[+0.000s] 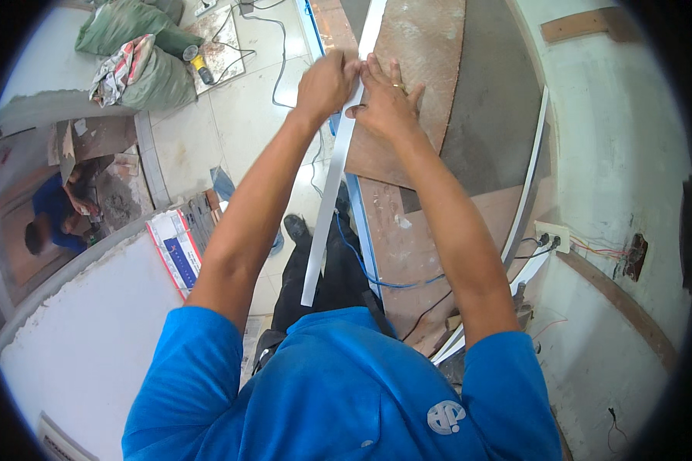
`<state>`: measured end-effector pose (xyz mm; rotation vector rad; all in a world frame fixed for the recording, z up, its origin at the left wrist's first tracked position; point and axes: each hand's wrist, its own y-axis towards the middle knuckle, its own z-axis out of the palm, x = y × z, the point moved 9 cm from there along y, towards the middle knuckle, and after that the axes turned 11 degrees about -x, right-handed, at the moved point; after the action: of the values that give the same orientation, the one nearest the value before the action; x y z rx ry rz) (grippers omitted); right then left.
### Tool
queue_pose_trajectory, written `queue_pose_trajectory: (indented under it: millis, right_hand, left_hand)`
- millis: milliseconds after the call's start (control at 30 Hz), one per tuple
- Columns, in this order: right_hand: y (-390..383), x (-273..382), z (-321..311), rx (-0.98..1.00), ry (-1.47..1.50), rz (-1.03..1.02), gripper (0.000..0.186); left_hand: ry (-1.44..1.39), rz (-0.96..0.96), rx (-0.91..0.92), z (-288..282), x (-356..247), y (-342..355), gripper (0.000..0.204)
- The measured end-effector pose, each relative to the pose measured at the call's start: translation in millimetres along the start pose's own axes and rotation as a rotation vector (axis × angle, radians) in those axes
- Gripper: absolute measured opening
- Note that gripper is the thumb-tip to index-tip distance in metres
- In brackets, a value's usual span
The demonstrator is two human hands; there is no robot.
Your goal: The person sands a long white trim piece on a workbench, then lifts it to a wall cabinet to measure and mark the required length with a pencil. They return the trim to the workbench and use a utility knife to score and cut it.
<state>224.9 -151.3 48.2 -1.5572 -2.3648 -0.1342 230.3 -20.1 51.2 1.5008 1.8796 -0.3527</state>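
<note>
A long white strip (326, 238) runs from the top of the view down past my legs, along the edge of a brown board (427, 69) on the work surface. My left hand (329, 84) is curled at the strip's left side near the top, slightly blurred, with fingertips closed at its edge. My right hand (388, 100) lies just right of it on the strip and board, fingers spread, thumb at the strip's edge. A blue cable (396, 284) crosses the surface below.
Sacks (150, 81), a yellow power tool (197, 63) and cables are on the tiled floor at upper left. A co-worker (54, 211) works in an opening at left, above stacked boxes (173, 250). A socket (552, 237) with loose wires is on the right wall.
</note>
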Motion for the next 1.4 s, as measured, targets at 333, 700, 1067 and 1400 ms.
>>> queue_pose_trajectory:
  millis: [333,700,1067,1400]
  right_hand:
    - [-4,-1,5,-0.018,-0.013,0.003,0.102]
    - [-2,-2,1,-0.016,0.076,-0.030,0.102]
    - [0,-6,3,0.025,0.063,-0.033,0.101]
    - [14,-12,-23,-0.125,0.211,-0.024,0.086]
  left_hand:
    - [-0.034,-0.085,0.019,-14,0,-32,0.041]
    - [-0.843,-0.701,0.122,-55,69,-87,0.060]
    - [-0.882,-0.770,0.315,-57,28,-239,0.040]
    - [-0.606,-0.597,0.363,-95,24,-286,0.045]
